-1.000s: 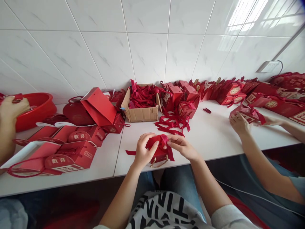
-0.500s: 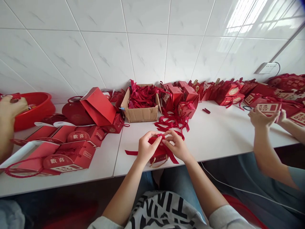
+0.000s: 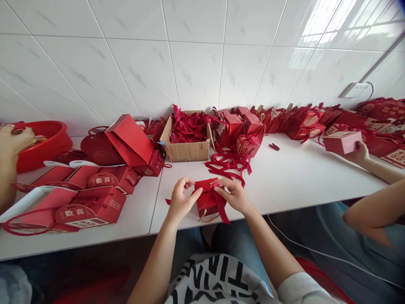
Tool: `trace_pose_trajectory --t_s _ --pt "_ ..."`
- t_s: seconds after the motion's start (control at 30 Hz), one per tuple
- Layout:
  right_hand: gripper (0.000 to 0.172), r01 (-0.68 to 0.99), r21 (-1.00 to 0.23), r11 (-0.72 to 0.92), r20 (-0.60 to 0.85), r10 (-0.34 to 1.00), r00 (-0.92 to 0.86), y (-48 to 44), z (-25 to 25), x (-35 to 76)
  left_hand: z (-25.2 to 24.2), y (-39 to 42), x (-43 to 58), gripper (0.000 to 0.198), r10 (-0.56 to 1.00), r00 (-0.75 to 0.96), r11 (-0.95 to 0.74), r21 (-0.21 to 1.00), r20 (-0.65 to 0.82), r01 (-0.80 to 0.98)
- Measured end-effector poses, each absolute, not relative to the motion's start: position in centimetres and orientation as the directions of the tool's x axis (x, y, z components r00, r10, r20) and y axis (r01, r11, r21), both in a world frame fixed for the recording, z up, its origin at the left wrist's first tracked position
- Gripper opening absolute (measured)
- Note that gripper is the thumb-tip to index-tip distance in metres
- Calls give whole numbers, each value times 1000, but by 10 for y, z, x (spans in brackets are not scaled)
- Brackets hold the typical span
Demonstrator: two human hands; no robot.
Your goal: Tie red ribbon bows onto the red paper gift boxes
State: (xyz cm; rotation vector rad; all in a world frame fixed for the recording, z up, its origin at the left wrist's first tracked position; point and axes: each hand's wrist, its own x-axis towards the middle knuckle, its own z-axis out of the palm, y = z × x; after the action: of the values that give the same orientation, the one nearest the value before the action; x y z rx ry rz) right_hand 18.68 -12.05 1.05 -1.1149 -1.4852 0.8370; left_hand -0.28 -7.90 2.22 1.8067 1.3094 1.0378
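Observation:
A small red gift box (image 3: 203, 206) with a gold cord handle sits on the table in front of me, a red ribbon (image 3: 224, 210) across its top. My right hand (image 3: 233, 195) pinches the ribbon near a small knot at the box's upper right. To the left of the box is my left hand (image 3: 182, 201), its thumb and fingers apart and nothing visible between them; the thumb tip reaches the box's edge. One ribbon tail hangs over the front of the box, and another end shows beside my left hand.
Behind the box, a cardboard box (image 3: 187, 153) overflows with red ribbons, and loose ribbons (image 3: 228, 164) lie beside it. Red boxes (image 3: 87, 211) crowd the left; more line the wall. At right, a co-worker's hand (image 3: 360, 155) holds a box; another person's hand (image 3: 19, 139) is by a red basin (image 3: 47, 158).
My left hand has let go of the ribbon and moved left, uncovering the box's top. My right hand stays near the knot. The co-worker's box at right has shifted left and turned.

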Motion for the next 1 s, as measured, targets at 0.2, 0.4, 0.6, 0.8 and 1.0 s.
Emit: trace_pose_trajectory --t_s 0.2,0.4,0.6,0.8,1.0 --pt "27 197 -931 306 273 945 -179 -116 14 196 13 -78 -8 32 957 263 19 934 -121 358" --pt "28 251 -925 283 247 955 -166 -116 12 199 15 -79 -5 37 925 334 117 971 -183 208" --pt "31 278 -927 252 223 966 -130 -119 11 195 8 -79 -5 36 957 251 104 978 -148 182" --pt "25 339 -886 316 255 944 -211 -120 24 196 8 -79 -4 32 959 247 88 975 -138 202" --pt "26 350 -878 326 227 928 -296 -118 36 195 14 -82 0 31 961 233 104 974 -150 199"
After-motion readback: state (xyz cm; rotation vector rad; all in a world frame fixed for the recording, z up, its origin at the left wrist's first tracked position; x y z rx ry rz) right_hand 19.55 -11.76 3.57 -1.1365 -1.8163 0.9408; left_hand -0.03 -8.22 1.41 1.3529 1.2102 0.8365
